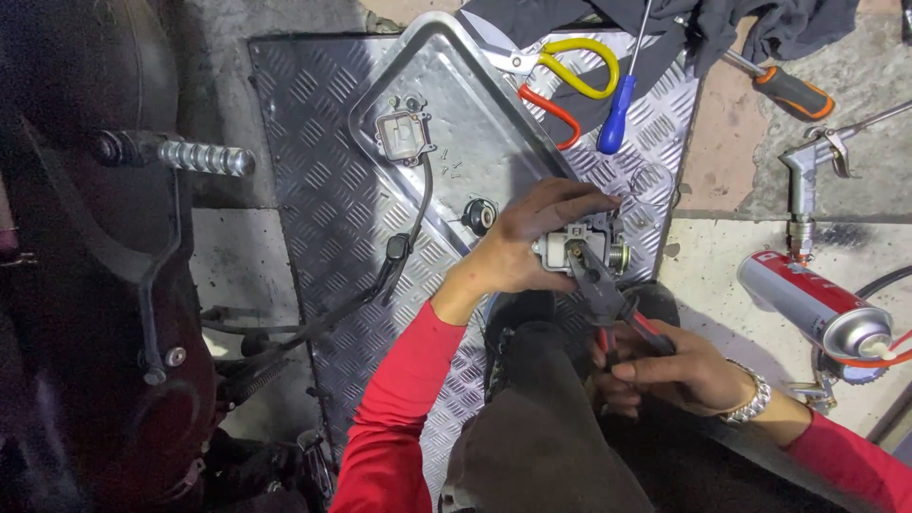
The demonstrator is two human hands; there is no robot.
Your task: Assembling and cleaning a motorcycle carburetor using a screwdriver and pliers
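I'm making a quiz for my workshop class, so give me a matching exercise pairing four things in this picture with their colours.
Things:
1. Screwdriver beside the snips
2. Spray can on the floor
3. Tray on the checker plate
4. Plier handles in the right hand

Colours:
A. Silver metal
B. Blue handle
C. Red and black
D. Red body, silver top

Pairs: 1-B, 2-D, 3-A, 4-C
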